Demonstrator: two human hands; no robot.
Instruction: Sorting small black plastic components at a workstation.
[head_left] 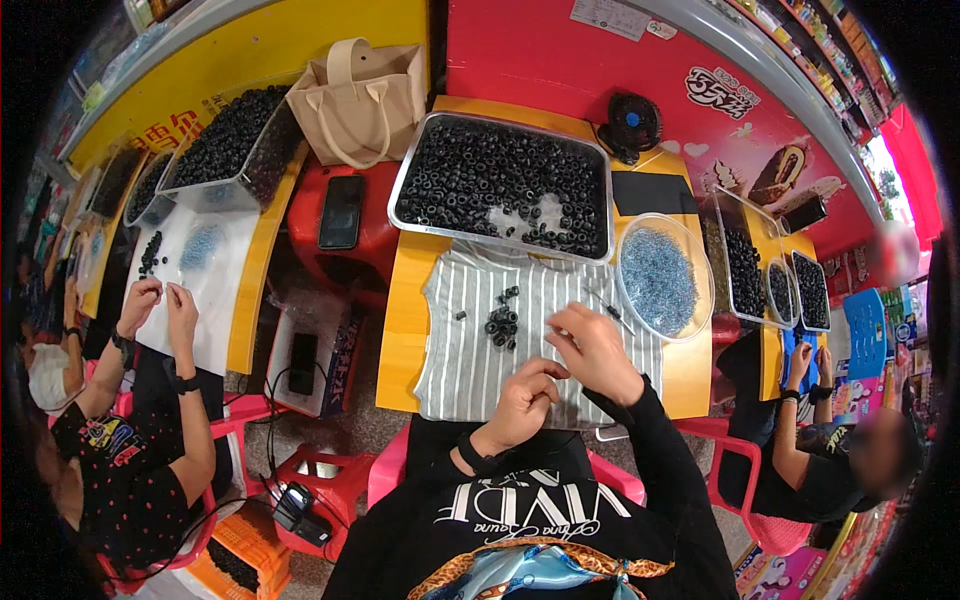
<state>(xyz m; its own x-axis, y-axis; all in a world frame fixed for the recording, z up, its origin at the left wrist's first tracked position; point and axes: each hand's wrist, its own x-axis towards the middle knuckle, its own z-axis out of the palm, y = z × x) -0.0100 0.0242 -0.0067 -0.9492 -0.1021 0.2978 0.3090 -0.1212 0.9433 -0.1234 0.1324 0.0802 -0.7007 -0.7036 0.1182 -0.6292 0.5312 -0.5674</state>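
Note:
My left hand (520, 404) is closed, thumb and forefinger together, above the near part of a grey-and-white striped cloth (455, 370). Just beyond it and to the right, my right hand (600, 352) has its fingers bent in a pinch. Whatever either hand holds is too small to make out. A small heap of black rings (502, 325) lies on the cloth, left of my right hand. Past the cloth stands a metal tray (400, 205) full of similar black rings. A round clear tub (706, 290) of tiny bluish pieces stands to the right. A thin dark tool (606, 306) lies beside it.
A black fan (632, 124) and a dark flat sheet (654, 193) are behind the tub. At left are a red stool (310, 220) with a phone (342, 212) and a beige bag (345, 100). Co-workers sit at yellow tables on both sides. Cables (262, 440) trail at lower left.

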